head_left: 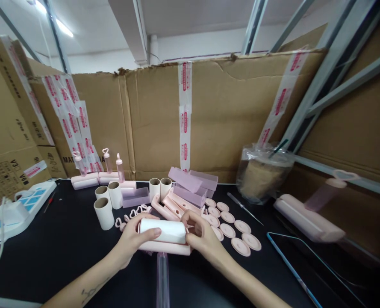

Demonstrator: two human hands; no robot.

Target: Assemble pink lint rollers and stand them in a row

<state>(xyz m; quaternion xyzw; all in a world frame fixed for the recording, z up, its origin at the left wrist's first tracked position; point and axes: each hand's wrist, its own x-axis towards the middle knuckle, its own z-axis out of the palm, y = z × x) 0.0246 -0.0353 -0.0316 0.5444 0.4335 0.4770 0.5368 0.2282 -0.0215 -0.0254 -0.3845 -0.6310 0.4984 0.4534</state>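
A pink lint roller [164,248] with a white roll [169,231] lies level between my hands, its clear purple handle [163,278] pointing down towards me. My left hand [132,237] is closed around the left end, thumb across the white roll. At the right end, my right hand [201,235] has its fingers bent in against the rim of the roll; its fingertips are partly hidden. Just behind lie pink roller frames [177,207] and small heart-shaped loops [134,214]. Several round pink end caps [241,247] are spread to the right of my right hand.
White cardboard-core rolls [104,216] stand behind left, beside purple covers [135,197]. Assembled lint rollers [84,179] stand at the back left, another roller [310,218] at right. A power strip [23,214], screwdriver [245,208], bagged cup [262,175] and blue-edged tablet [305,269] surround the workspace.
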